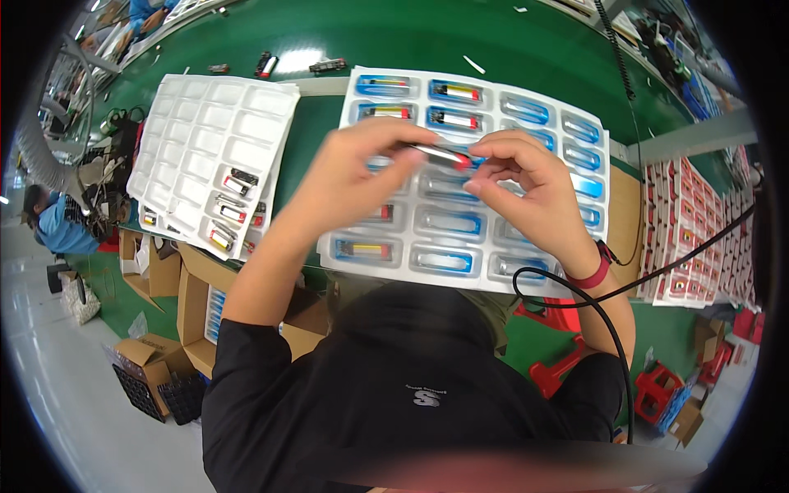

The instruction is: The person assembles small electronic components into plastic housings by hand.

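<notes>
My left hand (359, 168) is closed around one end of a small battery assembly (444, 156), dark and silver with a red tip. It is held just above a white moulded tray (325, 246). My right hand (526, 177) is close to the red tip, fingers curled and thumb and forefinger apart; I cannot tell whether they touch it. Blue shells (444, 260) lie in the tray's cells. Some, in the left columns, carry battery parts (454, 120) with yellow, silver and red. Both hands hide several middle cells.
To the left, a stack of white trays (193, 123) holds a few battery assemblies (241, 182). More loose assemblies (327, 65) lie on the green table (394, 41). A black cable (608, 304) loops by my right wrist. Red-and-white trays (682, 230) are stacked at right; cardboard boxes (152, 361) stand below left.
</notes>
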`<state>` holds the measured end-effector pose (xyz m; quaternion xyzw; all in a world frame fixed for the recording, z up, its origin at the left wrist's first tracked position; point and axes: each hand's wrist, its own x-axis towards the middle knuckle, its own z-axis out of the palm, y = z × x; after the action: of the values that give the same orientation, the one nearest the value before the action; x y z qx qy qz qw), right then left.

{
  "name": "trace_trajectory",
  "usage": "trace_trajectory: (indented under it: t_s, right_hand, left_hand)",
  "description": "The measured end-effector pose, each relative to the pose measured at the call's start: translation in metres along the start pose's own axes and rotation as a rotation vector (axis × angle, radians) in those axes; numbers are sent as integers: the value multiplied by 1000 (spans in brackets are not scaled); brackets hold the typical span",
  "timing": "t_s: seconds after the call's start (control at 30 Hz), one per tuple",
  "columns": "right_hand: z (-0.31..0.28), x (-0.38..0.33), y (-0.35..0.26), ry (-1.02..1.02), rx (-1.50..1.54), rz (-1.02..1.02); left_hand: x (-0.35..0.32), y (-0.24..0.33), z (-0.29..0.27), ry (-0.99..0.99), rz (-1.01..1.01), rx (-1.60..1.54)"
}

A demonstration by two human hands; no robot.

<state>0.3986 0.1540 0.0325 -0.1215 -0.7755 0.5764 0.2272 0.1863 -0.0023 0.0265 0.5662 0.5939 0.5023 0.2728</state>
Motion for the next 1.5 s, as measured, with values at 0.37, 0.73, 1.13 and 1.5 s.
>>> trace_trajectory:
  t_s: [0.37,0.73,1.13,1.5]
  right_hand:
    - [37,230,92,-184,-611,-288]
    - [100,300,134,-442,-852,-173]
    - [13,159,30,-224,643,183]
    - [-22,74,11,-63,735,282]
  left_hand:
    - [-74,-80,-54,437,-306,789]
    - [-73,-61,-45,340,-437,956]
    - [39,-14,-37,344,6,232]
    - [74,-7,-3,106,-1,-260]
